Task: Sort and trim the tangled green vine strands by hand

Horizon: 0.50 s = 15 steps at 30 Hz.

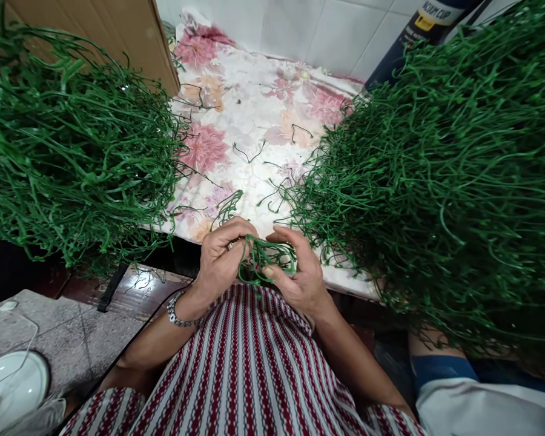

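Both of my hands meet at the table's front edge, around a small tangle of thin green plastic-looking stems. My left hand is closed on the left end of the stems, and some poke out beyond its fingers. Thumb and fingers of my right hand curl round the right side of the same tangle. A large heap of green stems lies to the left. An even bigger heap of similar stems rises on the right.
Loose stems lie scattered on the floral tablecloth. A cardboard box stands behind the left heap. At the back right leans a dark cylinder lettered "VACUUM CUP", near the tiled wall. A white round base is on the floor, lower left.
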### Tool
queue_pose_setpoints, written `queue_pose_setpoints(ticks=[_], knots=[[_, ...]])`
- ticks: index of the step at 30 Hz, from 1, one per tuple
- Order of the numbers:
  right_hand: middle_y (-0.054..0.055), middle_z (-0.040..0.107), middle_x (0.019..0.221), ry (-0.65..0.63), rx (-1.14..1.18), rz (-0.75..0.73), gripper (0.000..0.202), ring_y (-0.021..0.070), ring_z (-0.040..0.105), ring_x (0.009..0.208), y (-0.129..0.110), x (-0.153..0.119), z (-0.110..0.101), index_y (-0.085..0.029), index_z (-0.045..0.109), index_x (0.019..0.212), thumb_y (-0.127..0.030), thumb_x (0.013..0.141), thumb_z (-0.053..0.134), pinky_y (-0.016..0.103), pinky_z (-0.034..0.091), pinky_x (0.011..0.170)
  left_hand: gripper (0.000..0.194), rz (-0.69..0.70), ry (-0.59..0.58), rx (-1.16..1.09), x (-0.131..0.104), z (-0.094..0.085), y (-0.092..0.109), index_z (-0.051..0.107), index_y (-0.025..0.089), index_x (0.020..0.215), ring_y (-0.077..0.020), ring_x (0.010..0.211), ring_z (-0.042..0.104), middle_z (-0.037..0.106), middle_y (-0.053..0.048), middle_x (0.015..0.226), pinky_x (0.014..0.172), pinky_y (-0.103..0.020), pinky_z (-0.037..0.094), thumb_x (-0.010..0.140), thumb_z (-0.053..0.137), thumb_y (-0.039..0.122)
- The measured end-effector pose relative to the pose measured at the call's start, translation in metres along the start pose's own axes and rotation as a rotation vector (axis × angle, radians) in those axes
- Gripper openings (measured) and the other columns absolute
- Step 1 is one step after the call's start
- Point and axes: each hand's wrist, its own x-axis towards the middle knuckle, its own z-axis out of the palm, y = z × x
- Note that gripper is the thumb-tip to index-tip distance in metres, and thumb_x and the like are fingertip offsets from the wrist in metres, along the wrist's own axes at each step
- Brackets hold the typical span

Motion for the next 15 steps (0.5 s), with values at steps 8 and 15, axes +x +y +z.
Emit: queue_pose_setpoints(ticks=[8, 15], knots=[[0.009, 0.062, 0.09, -0.131, -0.085, -0.026, 0.027, 0.0207, 0.057, 0.085, 0.013, -0.004, 0.002, -0.017, 0.059, 0.104, -0.035, 0.086, 0.05, 0.037, 0.048, 0.077, 0.014, -0.106, 0.062, -0.02, -0.004, 0.004, -0.003, 0.061, 0.018, 0.078, -0.0148, 0.073, 0.058, 0.062, -0.003, 0.076, 0.068, -0.026, 0.046, 0.083, 0.05, 0.026], [0.008, 0.061, 0.103, 0.049, 0.037, 0.085, 0.029, 0.0199, 0.057, 0.096, 0.0, 0.004, -0.047, -0.021, 0.056, 0.115, -0.027, 0.088, 0.047, 0.036, 0.046, 0.084, 0.012, 0.159, -0.008, 0.464, -0.005, 0.005, -0.002, 0.055, 0.017, 0.071, -0.0102, 0.06, 0.048, 0.053, 0.001, 0.064, 0.061, -0.024, 0.039, 0.082, 0.049, 0.015]])
